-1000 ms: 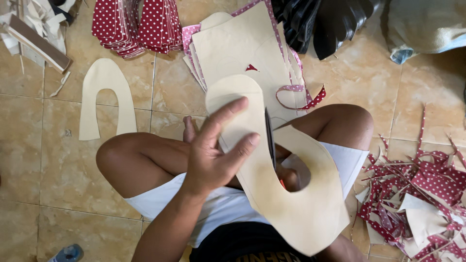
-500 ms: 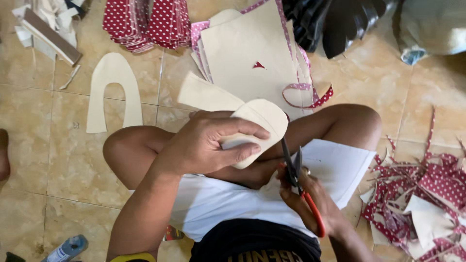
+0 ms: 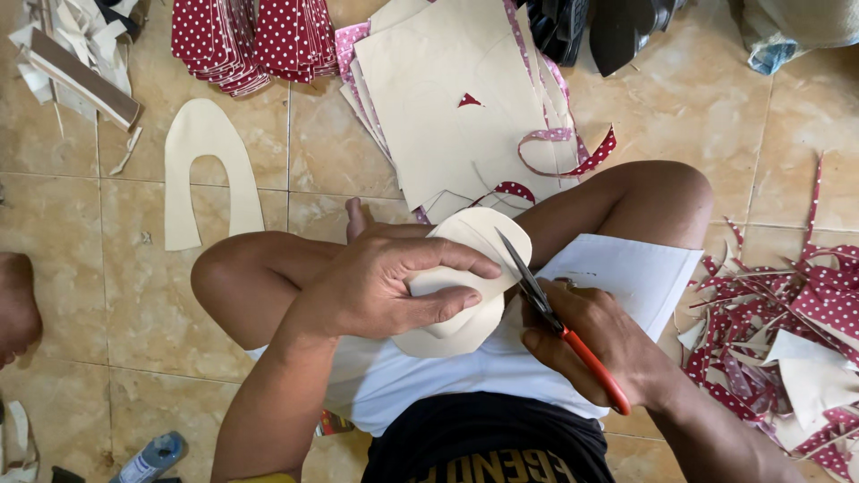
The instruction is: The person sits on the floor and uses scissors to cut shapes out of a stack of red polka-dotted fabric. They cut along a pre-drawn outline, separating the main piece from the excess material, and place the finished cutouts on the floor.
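My left hand (image 3: 385, 286) grips a folded cream cut-out piece (image 3: 465, 295) over my lap, fingers spread across it. Orange-handled scissors (image 3: 555, 317) sit in my right hand (image 3: 599, 344), their blades pointing up against the right edge of the piece. I sit cross-legged on the tiled floor, knees to either side. A white sheet (image 3: 626, 277) lies across my right thigh under the scissors.
A stack of cream sheets with red dotted backing (image 3: 456, 107) lies ahead. A U-shaped cream cut-out (image 3: 201, 170) rests on the tiles at left. Red dotted pieces (image 3: 250, 36) are piled at top left. Scraps (image 3: 787, 322) heap at right. A bottle (image 3: 152, 456) lies at bottom left.
The large cream piece was flat and open in my left hand; now it is folded and gripped lower over my lap. My right hand with the scissors has come into view against its edge.
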